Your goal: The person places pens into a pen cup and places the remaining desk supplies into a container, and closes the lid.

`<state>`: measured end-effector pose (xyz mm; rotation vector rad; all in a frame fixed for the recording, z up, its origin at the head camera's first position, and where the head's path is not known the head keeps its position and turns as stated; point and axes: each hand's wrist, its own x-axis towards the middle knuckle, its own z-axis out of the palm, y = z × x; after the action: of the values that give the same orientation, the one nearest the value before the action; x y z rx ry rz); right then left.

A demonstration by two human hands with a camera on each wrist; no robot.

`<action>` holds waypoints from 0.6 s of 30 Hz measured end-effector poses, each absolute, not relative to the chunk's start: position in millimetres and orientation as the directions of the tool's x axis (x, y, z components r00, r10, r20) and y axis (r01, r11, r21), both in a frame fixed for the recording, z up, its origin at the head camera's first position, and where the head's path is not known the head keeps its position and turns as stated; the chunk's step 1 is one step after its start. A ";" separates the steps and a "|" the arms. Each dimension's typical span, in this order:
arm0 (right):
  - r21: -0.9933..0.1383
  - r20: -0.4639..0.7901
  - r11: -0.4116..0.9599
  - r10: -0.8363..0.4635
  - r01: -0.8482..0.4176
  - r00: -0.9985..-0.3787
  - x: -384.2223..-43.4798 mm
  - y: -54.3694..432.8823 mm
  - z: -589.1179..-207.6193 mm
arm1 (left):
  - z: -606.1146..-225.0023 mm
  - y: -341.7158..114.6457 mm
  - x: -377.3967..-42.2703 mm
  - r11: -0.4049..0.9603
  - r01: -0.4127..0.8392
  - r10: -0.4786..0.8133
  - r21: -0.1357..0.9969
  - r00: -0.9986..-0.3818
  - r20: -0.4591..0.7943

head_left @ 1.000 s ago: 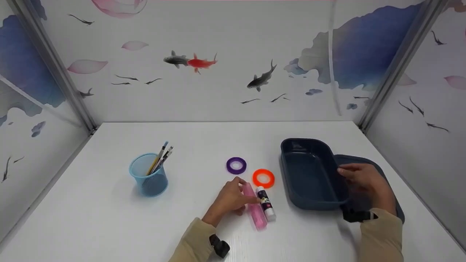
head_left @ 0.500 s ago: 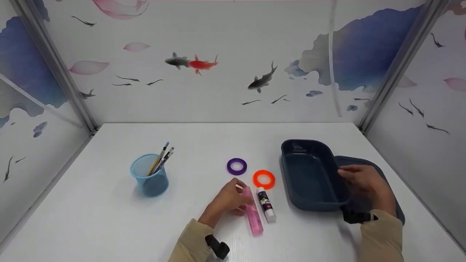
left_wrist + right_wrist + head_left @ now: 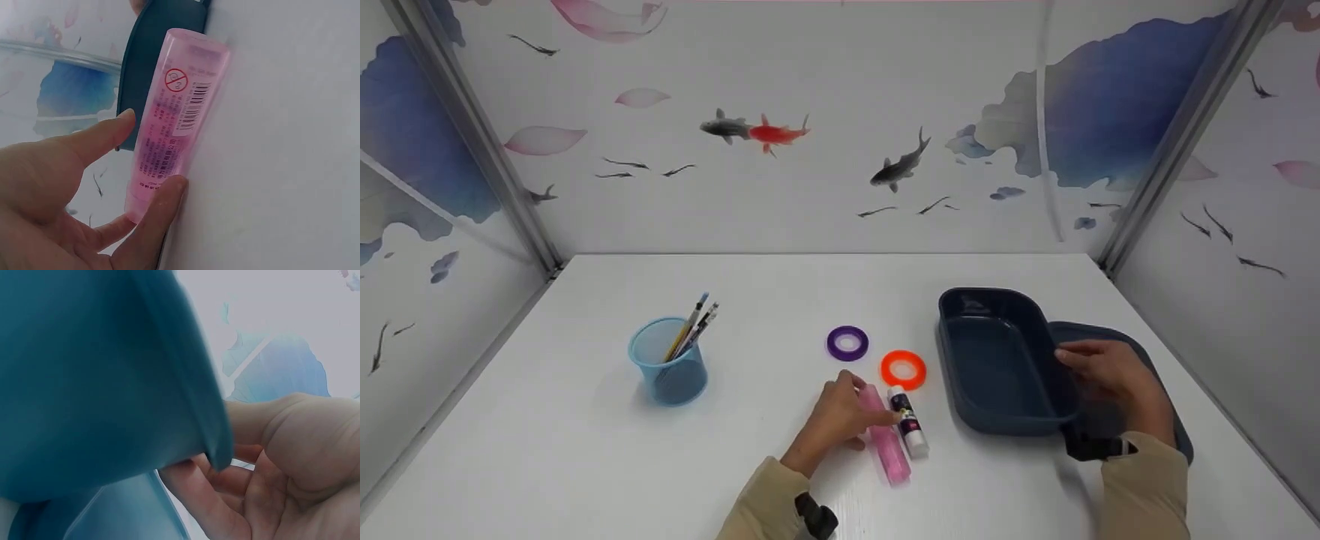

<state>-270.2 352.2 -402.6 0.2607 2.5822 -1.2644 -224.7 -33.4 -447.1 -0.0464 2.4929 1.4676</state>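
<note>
In the head view my left hand [image 3: 838, 414] is at the middle front of the table and holds a see-through pink tube [image 3: 891, 454]. The left wrist view shows printing and a barcode on this tube [image 3: 183, 95], with fingers at its side and narrow lower end. Just right of it lies a glue stick [image 3: 913, 431] with white ends, the thumb tip reaching its side. My right hand [image 3: 1114, 379] grips the right rim of a deep dark blue rectangular bin [image 3: 997, 360]. In the right wrist view, the thumb is partly hidden behind this bin [image 3: 101, 394].
A purple tape roll [image 3: 847, 343] and an orange one [image 3: 903, 370] lie beyond the tube. A light blue mesh cup [image 3: 675, 382] with several pens and pencils stands left. A flat dark blue lid [image 3: 1099, 330] lies beneath the right hand. Patterned walls [image 3: 825, 210] enclose the table.
The pink tube's near end swung left, away from the glue stick, and then back right. My left thumb drew back and reached across the tube again. The right hand and bin stayed put.
</note>
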 end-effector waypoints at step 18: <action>-0.763 -0.304 0.584 0.057 0.279 -0.951 -268.7 351.1 -403.2 | -441.0 -33.8 -229.4 0.461 -0.255 0.076 0.850 -0.943 -0.325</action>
<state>-268.7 351.1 -403.2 0.2782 2.5688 -1.3008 -229.4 -33.8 -441.0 -0.1520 2.3979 1.4744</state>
